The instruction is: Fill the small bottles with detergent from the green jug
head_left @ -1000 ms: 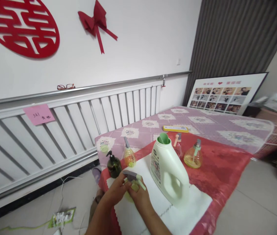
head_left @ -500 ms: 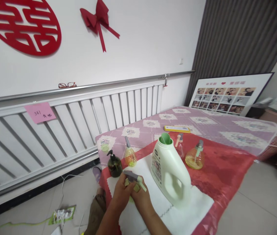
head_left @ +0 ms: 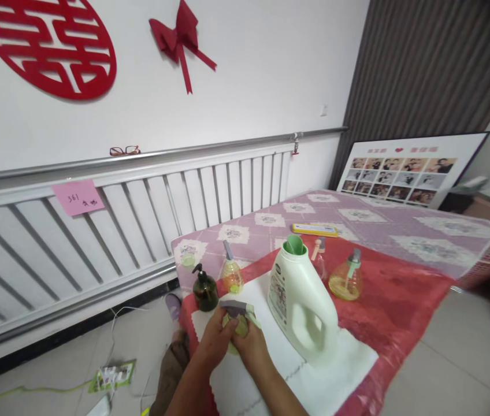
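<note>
Both my left hand (head_left: 215,340) and my right hand (head_left: 248,342) are closed around the top of a spray bottle (head_left: 241,327) with a grey and pale green trigger head. My fingers hide most of its body. It stands over a white cloth (head_left: 236,387) near the table's front edge. Right of my hands is a large pale green detergent jug (head_left: 304,294) with a green spout and no cap on it. Just beyond my hands are a dark pump bottle (head_left: 205,292) and a yellow spray bottle (head_left: 231,276) with a grey head.
Behind the jug are a pink-headed spray bottle (head_left: 318,263) and a round spray bottle (head_left: 346,284) with yellow liquid. A pale green cap (head_left: 188,260) and a yellow-edged box (head_left: 315,230) lie on the patterned tablecloth (head_left: 362,215). A radiator (head_left: 158,202) runs along the wall.
The spray bottle's trigger head has turned slightly within my hands. The camera view has shifted a little to the left. Other objects stay in place.
</note>
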Demonstrator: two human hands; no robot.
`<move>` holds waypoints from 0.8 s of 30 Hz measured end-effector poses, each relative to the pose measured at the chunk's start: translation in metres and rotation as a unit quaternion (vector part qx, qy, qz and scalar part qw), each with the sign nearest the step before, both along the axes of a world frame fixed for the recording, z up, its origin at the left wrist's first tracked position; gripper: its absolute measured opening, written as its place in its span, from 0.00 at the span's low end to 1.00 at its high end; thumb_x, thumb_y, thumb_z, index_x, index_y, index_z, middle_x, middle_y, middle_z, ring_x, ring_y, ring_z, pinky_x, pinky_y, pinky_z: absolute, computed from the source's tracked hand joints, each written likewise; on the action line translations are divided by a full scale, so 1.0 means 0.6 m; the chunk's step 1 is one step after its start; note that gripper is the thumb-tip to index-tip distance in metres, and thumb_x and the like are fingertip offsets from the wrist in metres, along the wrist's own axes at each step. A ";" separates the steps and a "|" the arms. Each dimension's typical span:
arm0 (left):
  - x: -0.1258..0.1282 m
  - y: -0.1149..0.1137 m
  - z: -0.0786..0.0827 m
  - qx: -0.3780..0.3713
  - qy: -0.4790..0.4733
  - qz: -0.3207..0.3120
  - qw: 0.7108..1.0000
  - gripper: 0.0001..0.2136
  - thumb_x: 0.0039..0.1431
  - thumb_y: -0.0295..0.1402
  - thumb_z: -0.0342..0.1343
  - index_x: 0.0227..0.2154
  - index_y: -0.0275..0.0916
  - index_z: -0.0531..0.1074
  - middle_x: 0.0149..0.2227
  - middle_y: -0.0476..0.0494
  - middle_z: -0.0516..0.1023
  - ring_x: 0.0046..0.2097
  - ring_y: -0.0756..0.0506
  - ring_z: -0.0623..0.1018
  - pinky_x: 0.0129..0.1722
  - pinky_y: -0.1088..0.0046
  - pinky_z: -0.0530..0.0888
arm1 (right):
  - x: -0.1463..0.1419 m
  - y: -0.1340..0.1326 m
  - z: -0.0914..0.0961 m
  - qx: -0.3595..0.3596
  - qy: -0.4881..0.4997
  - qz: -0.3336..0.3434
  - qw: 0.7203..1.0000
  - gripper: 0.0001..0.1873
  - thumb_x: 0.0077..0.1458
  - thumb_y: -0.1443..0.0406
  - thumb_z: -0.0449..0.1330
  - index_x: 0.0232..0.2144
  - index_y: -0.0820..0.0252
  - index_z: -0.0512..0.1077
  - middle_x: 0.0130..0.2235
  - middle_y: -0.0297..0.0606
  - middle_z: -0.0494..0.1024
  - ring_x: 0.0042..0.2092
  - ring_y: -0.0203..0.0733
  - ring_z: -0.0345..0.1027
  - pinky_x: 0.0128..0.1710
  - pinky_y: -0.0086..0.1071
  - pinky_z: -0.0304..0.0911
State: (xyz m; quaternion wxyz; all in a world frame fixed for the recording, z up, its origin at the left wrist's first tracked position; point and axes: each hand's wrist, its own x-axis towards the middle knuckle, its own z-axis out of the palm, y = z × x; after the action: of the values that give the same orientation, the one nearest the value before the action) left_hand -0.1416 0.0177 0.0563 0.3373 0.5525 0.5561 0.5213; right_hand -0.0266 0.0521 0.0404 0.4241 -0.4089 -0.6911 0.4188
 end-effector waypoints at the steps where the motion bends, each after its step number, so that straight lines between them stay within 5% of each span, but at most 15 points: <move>1: -0.002 0.001 -0.001 -0.001 0.000 -0.002 1.000 0.15 0.56 0.31 0.51 0.47 0.38 0.69 0.47 0.43 0.76 0.50 0.42 0.73 0.53 0.63 0.66 | 0.000 0.000 -0.001 0.006 -0.001 0.004 1.000 0.15 0.50 0.61 0.58 0.40 0.58 0.76 0.40 0.42 0.81 0.42 0.49 0.75 0.47 0.39 0.69; 11: 0.013 -0.004 -0.019 0.011 -0.012 0.027 1.000 0.18 0.58 0.34 0.49 0.52 0.39 0.66 0.54 0.40 0.72 0.56 0.41 0.70 0.57 0.63 0.65 | 0.004 -0.004 -0.015 0.071 -0.003 0.039 0.997 0.25 0.41 0.66 0.63 0.46 0.58 0.71 0.43 0.42 0.80 0.44 0.49 0.75 0.44 0.39 0.71; 19: -0.019 -0.009 -0.085 -0.007 -0.014 0.241 0.970 0.20 0.61 0.35 0.44 0.55 0.38 0.60 0.57 0.35 0.68 0.58 0.42 0.69 0.54 0.65 0.69 | 0.010 0.034 -0.055 0.069 -0.039 -0.052 0.995 0.34 0.35 0.66 0.66 0.49 0.59 0.67 0.46 0.49 0.78 0.50 0.61 0.70 0.51 0.52 0.66; 24: -0.063 0.011 -0.094 -0.020 0.027 0.317 0.948 0.24 0.57 0.31 0.47 0.57 0.38 0.55 0.58 0.34 0.65 0.58 0.42 0.68 0.52 0.64 0.71 | -0.002 0.071 -0.053 0.079 -0.064 -0.083 0.991 0.36 0.34 0.64 0.67 0.50 0.59 0.67 0.46 0.51 0.78 0.50 0.66 0.69 0.54 0.59 0.59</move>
State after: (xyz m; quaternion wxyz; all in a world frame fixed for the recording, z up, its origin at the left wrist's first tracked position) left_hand -0.1795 0.0245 -0.0003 0.1502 0.3545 0.7218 0.5751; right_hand -0.0280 0.0949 0.0085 0.4427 -0.4560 -0.7116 0.2995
